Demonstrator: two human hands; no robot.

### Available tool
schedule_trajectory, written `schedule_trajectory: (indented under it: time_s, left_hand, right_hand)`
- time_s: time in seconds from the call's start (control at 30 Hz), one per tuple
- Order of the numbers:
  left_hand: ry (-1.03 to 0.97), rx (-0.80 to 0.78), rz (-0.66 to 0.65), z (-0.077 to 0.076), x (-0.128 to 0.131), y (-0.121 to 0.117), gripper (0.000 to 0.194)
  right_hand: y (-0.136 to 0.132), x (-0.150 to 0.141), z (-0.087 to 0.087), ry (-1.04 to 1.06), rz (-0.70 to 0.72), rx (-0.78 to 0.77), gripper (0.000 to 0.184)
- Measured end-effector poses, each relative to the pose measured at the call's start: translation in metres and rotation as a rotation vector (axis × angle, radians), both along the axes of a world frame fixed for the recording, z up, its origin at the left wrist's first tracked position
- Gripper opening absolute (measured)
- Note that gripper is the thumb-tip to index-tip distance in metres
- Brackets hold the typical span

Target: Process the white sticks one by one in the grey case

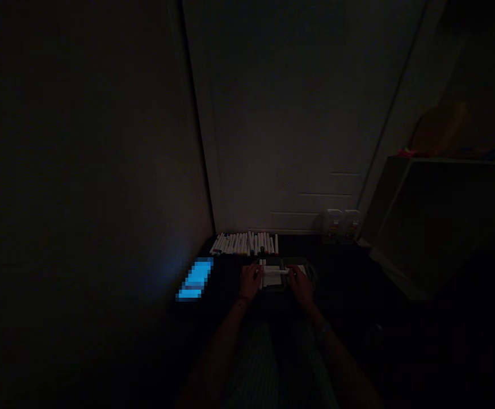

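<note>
A white marker (276, 271) lies crosswise between my hands, above an open case (313, 275). My left hand (251, 282) is closed on its left end. The fingers of my right hand (301, 287) are closed on the other end. Inside the left half of the case a few white markers (261, 279) stand beside a pale sheet or insert (273, 279). The right half is partly hidden by my right hand. Behind the case, a row of several white markers (243, 243) with coloured ends lies side by side. Dim light hides finer detail.
A blue glowing screen (195, 279), blurred into blocks, lies at the left on the dark table (226, 287). Two clear packages (333, 227) stand at the back right against a pale panel (290, 142). A large box-like unit (401, 227) rises at the right; a wall borders the left.
</note>
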State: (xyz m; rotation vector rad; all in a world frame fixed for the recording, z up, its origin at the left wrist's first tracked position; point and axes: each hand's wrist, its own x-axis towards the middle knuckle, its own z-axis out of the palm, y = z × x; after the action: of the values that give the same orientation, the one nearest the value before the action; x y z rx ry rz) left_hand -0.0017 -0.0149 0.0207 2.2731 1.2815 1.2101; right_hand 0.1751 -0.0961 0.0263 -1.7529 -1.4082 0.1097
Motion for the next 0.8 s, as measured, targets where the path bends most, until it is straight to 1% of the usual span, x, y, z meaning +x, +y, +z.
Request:
schedule_trajectory:
  time_s: [0.13,0.27,0.53,0.8]
  left_hand:
    - [0.002,0.02,-0.001,-0.0025,-0.0003,0.0022,0.023]
    - [0.0,0.014,-0.007,-0.004,-0.0001,0.0054,0.023]
    - [-0.021,0.004,-0.016,-0.003,-0.0004,0.0055,0.023]
    - [-0.019,0.021,-0.034,-0.0017,-0.0002,0.0042,0.024]
  right_hand:
    - [0.0009,-0.0002,-0.0002,0.005,-0.013,-0.009,0.033]
    - [0.0023,0.0004,-0.0013,0.028,0.008,0.002,0.032]
    - [0.0031,0.002,-0.0038,0.072,0.036,0.061,0.034]
    - [0.0036,0.001,-0.0024,0.088,0.035,0.044,0.034]
